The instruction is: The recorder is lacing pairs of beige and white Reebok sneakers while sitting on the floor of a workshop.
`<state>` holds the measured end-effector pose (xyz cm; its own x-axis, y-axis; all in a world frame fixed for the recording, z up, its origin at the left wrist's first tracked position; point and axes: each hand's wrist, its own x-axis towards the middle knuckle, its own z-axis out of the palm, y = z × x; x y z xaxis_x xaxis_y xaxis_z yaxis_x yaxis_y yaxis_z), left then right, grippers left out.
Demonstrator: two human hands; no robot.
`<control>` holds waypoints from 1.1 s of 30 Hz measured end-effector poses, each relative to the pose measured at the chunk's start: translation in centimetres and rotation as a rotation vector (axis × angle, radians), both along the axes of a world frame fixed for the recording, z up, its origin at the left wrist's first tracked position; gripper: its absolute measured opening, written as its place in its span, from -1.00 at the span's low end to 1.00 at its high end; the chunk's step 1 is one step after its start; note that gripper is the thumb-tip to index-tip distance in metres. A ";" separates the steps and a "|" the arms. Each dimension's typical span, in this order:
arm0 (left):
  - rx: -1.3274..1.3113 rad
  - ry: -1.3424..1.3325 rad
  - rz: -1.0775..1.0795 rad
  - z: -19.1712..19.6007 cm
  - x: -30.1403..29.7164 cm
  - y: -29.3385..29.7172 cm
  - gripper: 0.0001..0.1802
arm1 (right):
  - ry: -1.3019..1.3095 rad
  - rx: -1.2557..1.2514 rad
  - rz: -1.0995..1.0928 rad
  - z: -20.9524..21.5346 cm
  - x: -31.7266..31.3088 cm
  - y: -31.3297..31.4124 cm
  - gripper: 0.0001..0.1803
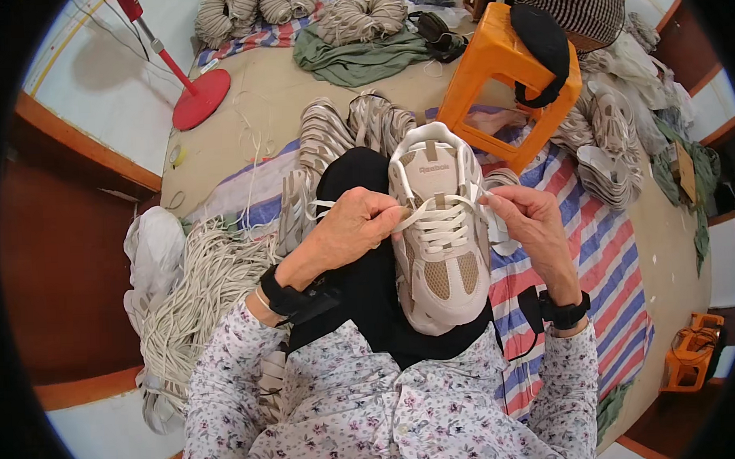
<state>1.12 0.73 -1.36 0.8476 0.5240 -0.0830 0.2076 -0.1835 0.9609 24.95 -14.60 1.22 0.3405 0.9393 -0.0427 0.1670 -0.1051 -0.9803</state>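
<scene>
A beige and tan sneaker (458, 287) rests on my black-clad lap, its toe toward me. Cream shoelaces (444, 229) cross in rows over its tongue (435, 178). At the shoe's left side my left hand (359, 226) pinches a lace between thumb and forefinger. Beside the right edge my right hand (529, 216) is closed in a pinch near the upper eyelets, with a lace running to its fingertips. Both wrists carry black bands.
A heap of loose cream laces (212, 296) lies to my left. Stacked shoe uppers (324, 134) stand ahead on a striped sheet (596, 278). An orange stool (467, 72) with a black cloth stands at the front right. A red round stand base (202, 100) is far left.
</scene>
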 end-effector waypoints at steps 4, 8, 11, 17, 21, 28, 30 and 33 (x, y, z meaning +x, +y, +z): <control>0.078 0.096 0.002 1.1 0.6 0.4 -0.62 | 0.016 -0.054 0.022 -0.1 -0.1 0.6 -0.79; 0.220 0.209 -0.101 3.1 1.3 0.8 -0.60 | -0.003 0.017 0.031 -0.5 -0.1 0.9 -0.81; 0.178 0.216 -0.061 2.8 1.2 0.6 -0.59 | -0.041 0.009 0.052 -0.1 0.0 1.1 -0.80; 0.130 0.197 -0.047 1.7 0.9 0.6 -0.58 | -0.050 -0.051 0.033 0.6 -0.2 1.4 -0.82; 0.140 0.218 -0.059 2.0 1.0 0.5 -0.58 | -0.141 0.061 -0.001 -0.5 0.0 1.8 -0.84; 0.166 0.155 -0.005 1.5 1.1 0.3 -0.61 | -0.459 0.170 -0.071 -0.1 -0.8 2.3 -0.84; 0.167 0.142 -0.004 1.5 1.1 0.3 -0.61 | -0.449 0.149 -0.062 -0.1 -0.7 2.4 -0.83; 0.162 0.149 -0.003 1.7 1.2 0.4 -0.61 | -0.457 0.117 -0.014 0.0 -0.5 2.8 -0.82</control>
